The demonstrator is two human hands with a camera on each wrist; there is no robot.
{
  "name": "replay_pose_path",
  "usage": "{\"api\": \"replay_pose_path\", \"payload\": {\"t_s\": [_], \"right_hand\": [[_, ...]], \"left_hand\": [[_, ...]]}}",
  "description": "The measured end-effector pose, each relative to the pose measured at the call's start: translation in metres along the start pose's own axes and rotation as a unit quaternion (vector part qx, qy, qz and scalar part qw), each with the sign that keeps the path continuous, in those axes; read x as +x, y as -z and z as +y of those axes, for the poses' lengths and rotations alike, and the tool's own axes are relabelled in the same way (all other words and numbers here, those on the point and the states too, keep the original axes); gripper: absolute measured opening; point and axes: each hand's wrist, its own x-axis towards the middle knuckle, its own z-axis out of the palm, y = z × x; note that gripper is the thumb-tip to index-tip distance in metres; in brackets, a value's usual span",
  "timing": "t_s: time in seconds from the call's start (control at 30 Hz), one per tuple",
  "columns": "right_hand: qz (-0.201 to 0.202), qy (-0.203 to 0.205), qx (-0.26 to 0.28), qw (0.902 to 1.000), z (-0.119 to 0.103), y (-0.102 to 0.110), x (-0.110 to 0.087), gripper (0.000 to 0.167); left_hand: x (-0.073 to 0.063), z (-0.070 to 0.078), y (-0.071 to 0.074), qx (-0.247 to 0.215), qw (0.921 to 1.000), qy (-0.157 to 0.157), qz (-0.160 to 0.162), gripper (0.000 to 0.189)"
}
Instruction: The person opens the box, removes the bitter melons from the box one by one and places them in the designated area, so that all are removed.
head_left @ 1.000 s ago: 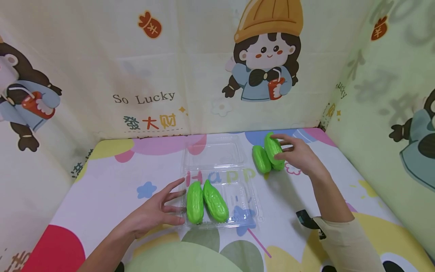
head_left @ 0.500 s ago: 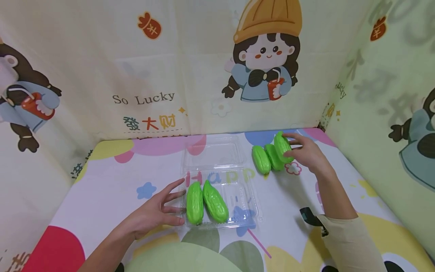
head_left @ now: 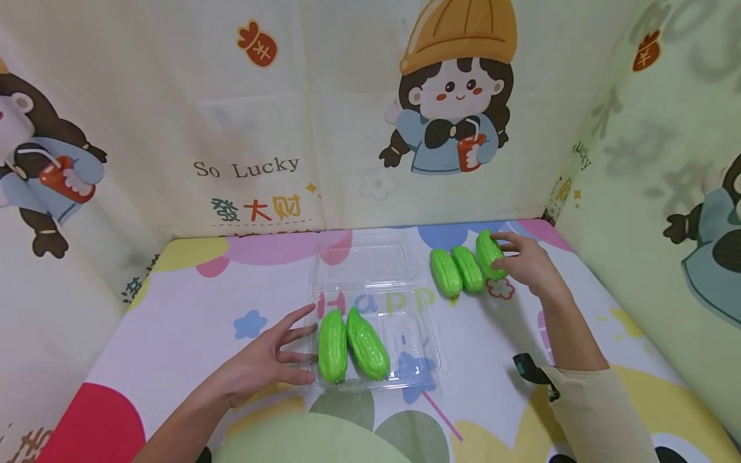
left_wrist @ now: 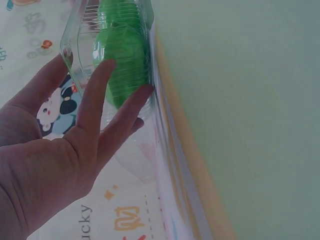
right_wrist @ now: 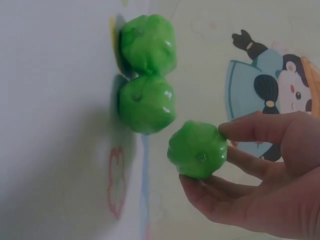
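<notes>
At the back right, my right hand pinches a green, ridged toy bitter melon between thumb and fingers. The right wrist view shows this bitter melon end-on and lifted a little off the table. Two more bitter melons lie side by side just left of it. A clear hinged plastic box lies in the middle with its lid folded back. Inside its left half are two bitter melons. My left hand has spread fingers, their tips at the box's left wall.
A colourfully printed cloth covers the table. Printed fabric walls rise along the back and both sides. The right half of the box base shows bare plastic.
My right hand has moved rightward with one bitter melon, away from the one it overlapped, then slightly down. The left hand and the box stay where they were.
</notes>
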Motion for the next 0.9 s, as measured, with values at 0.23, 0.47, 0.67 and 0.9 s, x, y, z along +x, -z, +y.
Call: {"api": "replay_pose_path", "payload": {"t_s": [0.23, 0.47, 0.67, 0.9], "right_hand": [[-0.001, -0.011, -0.013, 0.9999, 0.006, -0.003, 0.004, 0.069], [-0.002, -0.013, -0.020, 0.9997, 0.016, -0.007, 0.009, 0.068], [0.000, -0.014, -0.023, 0.9996, 0.017, -0.007, 0.011, 0.068], [-0.008, -0.018, -0.029, 0.9994, 0.021, -0.008, 0.012, 0.063]], "left_hand": [[0.000, 0.001, 0.000, 0.000, 1.0000, 0.002, 0.001, 0.113], [0.000, 0.001, -0.001, 0.002, 1.0000, 0.003, 0.002, 0.113], [0.000, 0.000, 0.000, -0.003, 1.0000, 0.003, 0.001, 0.112], [0.000, 0.000, -0.001, 0.002, 1.0000, 0.003, 0.003, 0.112]]}}
